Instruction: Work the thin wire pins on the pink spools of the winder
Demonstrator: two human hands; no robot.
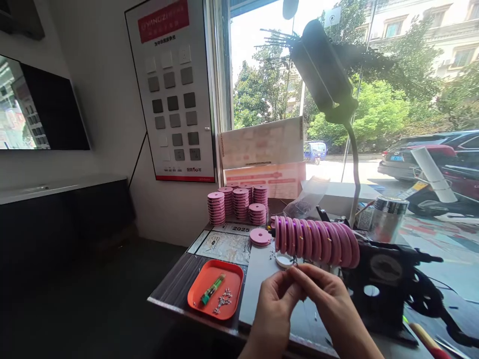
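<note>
My left hand (pixel 276 301) and my right hand (pixel 329 291) meet at their fingertips above the table, just below a row of pink spools. Both are closed in a pinch, and whatever lies between the fingers is too small to make out. A thin dark strand shows at the fingertips. The pink spools (pixel 316 240) sit side by side on the shaft of a black hand-cranked winding machine (pixel 387 271). Behind my fingertips lies a small white round dish (pixel 284 259), partly covered. A single pink spool (pixel 260 236) lies flat beside the row.
An orange tray (pixel 194 294) at the left holds a green tube-like item (pixel 212 289) and small metal pieces (pixel 223 300). Stacked pink spools (pixel 240 202) stand at the back. A lamp (pixel 324 70) arches overhead; a metal-lidded jar (pixel 389 219) stands behind the machine. A wooden handle (pixel 424 339) lies lower right.
</note>
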